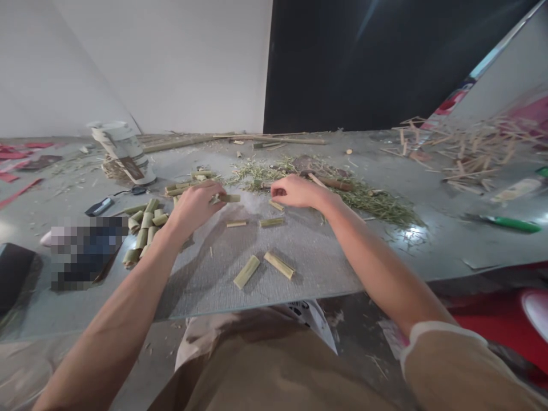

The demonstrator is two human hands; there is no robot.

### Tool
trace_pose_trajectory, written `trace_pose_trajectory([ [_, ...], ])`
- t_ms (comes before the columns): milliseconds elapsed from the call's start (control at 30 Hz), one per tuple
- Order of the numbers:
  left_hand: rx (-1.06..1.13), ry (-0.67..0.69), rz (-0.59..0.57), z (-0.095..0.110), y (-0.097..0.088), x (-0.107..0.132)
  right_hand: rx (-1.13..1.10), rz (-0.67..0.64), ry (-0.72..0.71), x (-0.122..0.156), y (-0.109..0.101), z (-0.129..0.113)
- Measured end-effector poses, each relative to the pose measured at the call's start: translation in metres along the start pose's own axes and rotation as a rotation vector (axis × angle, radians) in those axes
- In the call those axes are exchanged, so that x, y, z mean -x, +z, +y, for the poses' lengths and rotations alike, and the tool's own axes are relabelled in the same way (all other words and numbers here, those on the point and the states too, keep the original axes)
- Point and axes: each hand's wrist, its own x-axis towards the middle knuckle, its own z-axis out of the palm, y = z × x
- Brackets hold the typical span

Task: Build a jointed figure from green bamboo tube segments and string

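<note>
My left hand [197,204] is closed on a short green bamboo piece [229,198], held just above the grey mat [257,251]. My right hand [295,191] rests on the mat with its fingers curled down; what they hold is hidden. A small bamboo piece [276,205] lies just below that hand. Two more short pieces [272,222] lie between my hands, and two longer split pieces [246,272] lie nearer to me. A pile of cut bamboo sections [145,224] sits left of my left hand.
Green shavings and leaves [342,191] spread behind my right hand. Long bamboo stalks [240,138] lie at the back. A white bucket [122,149] stands back left. A green-handled tool [511,224] lies at right, a dark tool [99,206] at left. Thin sticks [471,148] are heaped back right.
</note>
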Motion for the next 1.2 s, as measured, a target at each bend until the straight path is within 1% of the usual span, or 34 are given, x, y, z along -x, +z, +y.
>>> trace_pose_trajectory([
  [33,-0.048,-0.029,-0.06,-0.007,0.001,0.001,-0.018,-0.03,-0.028,0.001,0.0,-0.004],
  [100,-0.098,-0.044,-0.148,-0.015,0.005,0.004,-0.032,-0.11,-0.083,0.001,0.002,-0.012],
  [133,-0.108,-0.041,-0.166,-0.017,0.006,0.005,-0.021,-0.144,-0.105,0.001,0.005,-0.016],
  [200,-0.117,-0.033,-0.126,-0.014,0.007,0.006,0.033,-0.182,-0.13,0.0,0.01,-0.024],
  [267,-0.107,0.027,-0.067,-0.006,0.004,0.006,0.073,-0.187,-0.126,-0.001,0.017,-0.03],
  [300,-0.086,0.082,-0.062,-0.002,0.003,0.005,0.073,-0.189,-0.117,-0.002,0.02,-0.033],
  [333,-0.062,0.145,-0.086,0.003,0.002,0.005,0.063,-0.192,-0.106,-0.002,0.023,-0.035],
  [400,-0.017,0.246,-0.194,0.011,0.002,0.003,0.03,-0.197,-0.09,-0.003,0.027,-0.041],
  [467,0.018,0.286,-0.289,0.016,0.005,0.001,-0.006,-0.192,-0.082,-0.003,0.03,-0.048],
  [500,0.034,0.291,-0.308,0.018,0.007,0.0,-0.022,-0.19,-0.081,-0.003,0.031,-0.052],
  [567,0.069,0.292,-0.309,0.019,0.011,0.0,-0.058,-0.205,-0.082,-0.002,0.032,-0.06],
  [733,0.129,0.257,-0.233,0.017,0.023,0.0,-0.229,-0.327,-0.084,0.002,0.033,-0.075],
  [800,0.162,0.251,-0.214,0.018,0.027,0.0,-0.259,-0.353,-0.079,0.003,0.033,-0.075],
  [900,0.211,0.262,-0.208,0.019,0.031,-0.002,-0.336,-0.371,-0.081,0.004,0.028,-0.067],
  [1000,0.232,0.274,-0.209,0.022,0.034,-0.003,-0.378,-0.277,-0.108,0.005,0.017,-0.054],
  [1067,0.236,0.281,-0.213,0.024,0.035,-0.004,-0.339,-0.256,-0.12,0.008,0.007,-0.048],
  [1200,0.243,0.301,-0.224,0.027,0.035,-0.004,-0.279,-0.356,-0.108,0.013,-0.006,-0.045],
])
